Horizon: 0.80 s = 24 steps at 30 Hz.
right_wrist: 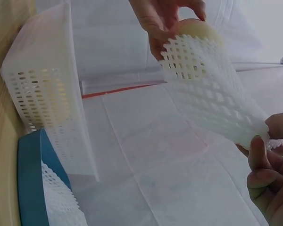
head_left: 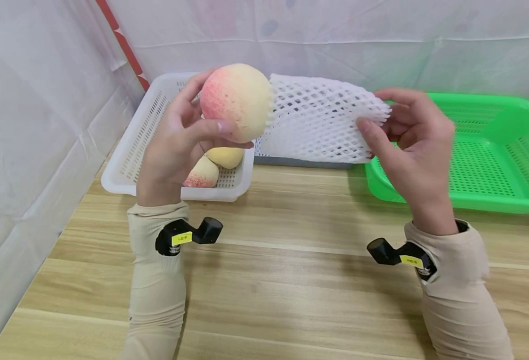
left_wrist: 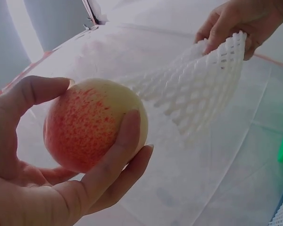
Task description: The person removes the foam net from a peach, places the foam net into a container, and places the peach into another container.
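A peach (head_left: 237, 102), pale yellow with a red blush, is gripped by my left hand (head_left: 174, 135) above the white basket. In the left wrist view, thumb and fingers curl round the peach (left_wrist: 92, 127). My right hand (head_left: 419, 145) pinches the far end of a white foam net sleeve (head_left: 318, 120) between thumb and fingers. The sleeve's open end meets the right side of the peach. From the right wrist view, the net (right_wrist: 207, 89) overlaps the lower part of the peach, while its other end is bunched in the right fingers.
A white basket (head_left: 125, 165) with more peaches (head_left: 203, 174) stands at the back left. At the right is a green basket (head_left: 485, 202). Between them, a blue-grey box (right_wrist: 30, 179) holds more foam nets (right_wrist: 61, 197). A fabric wall (head_left: 381, 45) rises behind the wooden table (head_left: 264, 280).
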Each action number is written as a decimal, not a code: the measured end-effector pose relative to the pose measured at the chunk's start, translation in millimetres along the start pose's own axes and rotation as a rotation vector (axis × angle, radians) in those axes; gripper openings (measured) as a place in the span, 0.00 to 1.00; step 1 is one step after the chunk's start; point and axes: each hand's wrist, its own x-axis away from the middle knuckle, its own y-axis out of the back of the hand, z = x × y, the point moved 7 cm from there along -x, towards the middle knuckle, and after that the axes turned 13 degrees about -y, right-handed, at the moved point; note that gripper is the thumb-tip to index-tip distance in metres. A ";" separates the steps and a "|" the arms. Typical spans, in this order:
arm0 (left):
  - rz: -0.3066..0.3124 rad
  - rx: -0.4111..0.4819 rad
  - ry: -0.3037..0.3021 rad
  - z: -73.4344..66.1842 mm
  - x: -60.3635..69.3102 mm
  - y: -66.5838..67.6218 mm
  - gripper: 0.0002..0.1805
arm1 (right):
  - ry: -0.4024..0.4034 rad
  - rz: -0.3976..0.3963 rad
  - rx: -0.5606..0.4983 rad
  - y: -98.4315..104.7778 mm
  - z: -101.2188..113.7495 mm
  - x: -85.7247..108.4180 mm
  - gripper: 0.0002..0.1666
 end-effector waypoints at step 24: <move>-0.042 0.037 -0.064 12.8 -3.8 16.7 0.36 | -0.275 0.046 0.540 -18.4 -65.6 -6.7 0.15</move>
